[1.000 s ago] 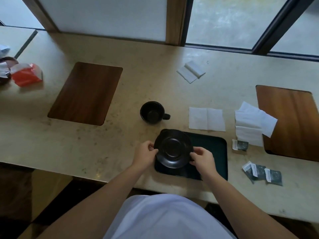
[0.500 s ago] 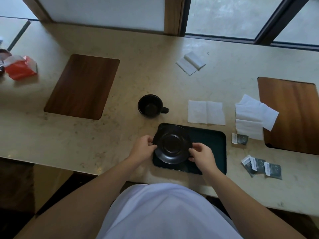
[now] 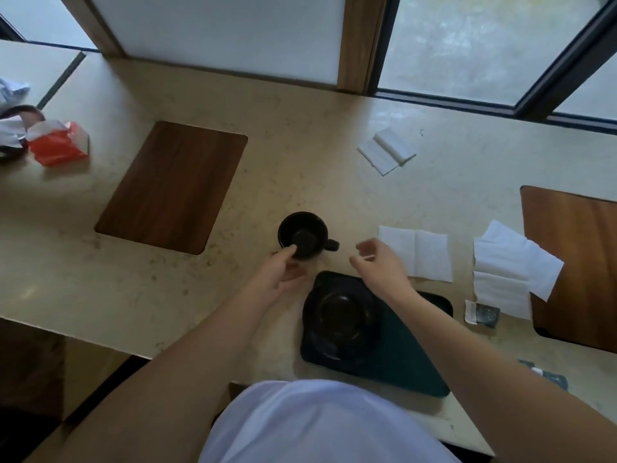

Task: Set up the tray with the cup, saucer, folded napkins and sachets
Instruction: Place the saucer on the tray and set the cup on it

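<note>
The black saucer lies on the left end of the dark green tray, with no hand on it. Beyond the tray stands the black cup, its handle pointing right. My left hand is open, its fingertips at the cup's near rim. To the right of the cup's handle my right hand hovers open, holding nothing. An unfolded white napkin lies just right of that hand. More napkins and a dark sachet lie further right; other sachets show past my right forearm.
Two wooden placemats, one at the left and one at the right edge, are set in the stone counter. A folded napkin lies near the window. A red packet and crumpled items sit far left.
Both hands have let go of the saucer, now resting on the tray, and moved forward to either side of the cup. The camera view has shifted.
</note>
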